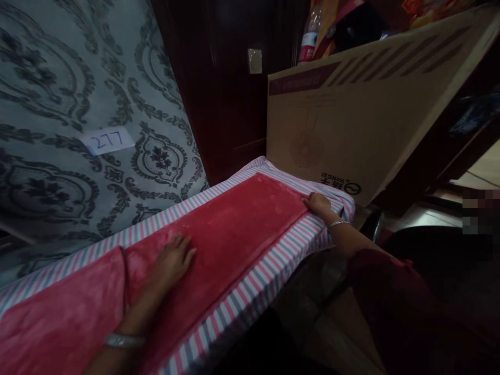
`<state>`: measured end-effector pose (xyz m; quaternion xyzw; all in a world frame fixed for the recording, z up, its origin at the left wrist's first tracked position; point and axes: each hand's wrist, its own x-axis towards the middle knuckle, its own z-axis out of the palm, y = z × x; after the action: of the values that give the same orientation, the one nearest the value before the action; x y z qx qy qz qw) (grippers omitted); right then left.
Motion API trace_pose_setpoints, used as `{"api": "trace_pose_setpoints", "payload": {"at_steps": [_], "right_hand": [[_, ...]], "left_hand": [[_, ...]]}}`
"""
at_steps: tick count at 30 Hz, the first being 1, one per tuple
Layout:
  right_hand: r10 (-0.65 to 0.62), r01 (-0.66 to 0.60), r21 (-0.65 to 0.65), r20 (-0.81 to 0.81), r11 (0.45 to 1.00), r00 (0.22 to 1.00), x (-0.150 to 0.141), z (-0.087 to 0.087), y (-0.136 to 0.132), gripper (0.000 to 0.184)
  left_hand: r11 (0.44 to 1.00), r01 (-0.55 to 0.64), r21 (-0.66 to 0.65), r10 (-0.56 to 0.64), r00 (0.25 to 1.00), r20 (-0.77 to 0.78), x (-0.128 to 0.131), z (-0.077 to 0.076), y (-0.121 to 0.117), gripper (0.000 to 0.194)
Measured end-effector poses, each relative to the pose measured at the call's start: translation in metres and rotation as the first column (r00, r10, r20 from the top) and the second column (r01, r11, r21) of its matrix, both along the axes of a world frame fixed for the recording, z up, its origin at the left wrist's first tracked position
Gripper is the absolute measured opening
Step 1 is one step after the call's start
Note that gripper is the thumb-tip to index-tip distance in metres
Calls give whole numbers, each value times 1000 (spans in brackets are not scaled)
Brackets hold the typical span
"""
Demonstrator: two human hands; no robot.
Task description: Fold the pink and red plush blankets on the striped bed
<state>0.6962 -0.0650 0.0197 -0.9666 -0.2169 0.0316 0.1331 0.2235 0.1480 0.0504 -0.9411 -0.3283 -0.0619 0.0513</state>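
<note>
Red plush cloth (242, 224) lies lengthwise on a striped sheet (250, 284), my left hand (174, 260) resting flat on it, fingers loosely spread, while my right hand (318, 204) pinches its far corner. Tugging that corner too hard could, I judge, wrinkle it or drag the sheet askew.

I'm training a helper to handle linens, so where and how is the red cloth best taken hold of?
Probably by the two corners of its end near the cardboard box. The right hand pinches one; the left hand could take the other from above. The red cloth lies flat on the striped cloth, offering little to grip but its edges.
</note>
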Motion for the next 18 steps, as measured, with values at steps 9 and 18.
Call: {"api": "trace_pose_setpoints", "payload": {"at_steps": [9, 18], "right_hand": [[43, -43, 2, 2, 999, 999, -1, -1, -10, 42], [-45, 64, 179, -105, 982, 993, 11, -30, -22, 67]], "left_hand": [[961, 210, -178, -216, 976, -16, -12, -43, -105, 65], [958, 231, -171, -215, 970, 109, -20, -39, -129, 57]]}}
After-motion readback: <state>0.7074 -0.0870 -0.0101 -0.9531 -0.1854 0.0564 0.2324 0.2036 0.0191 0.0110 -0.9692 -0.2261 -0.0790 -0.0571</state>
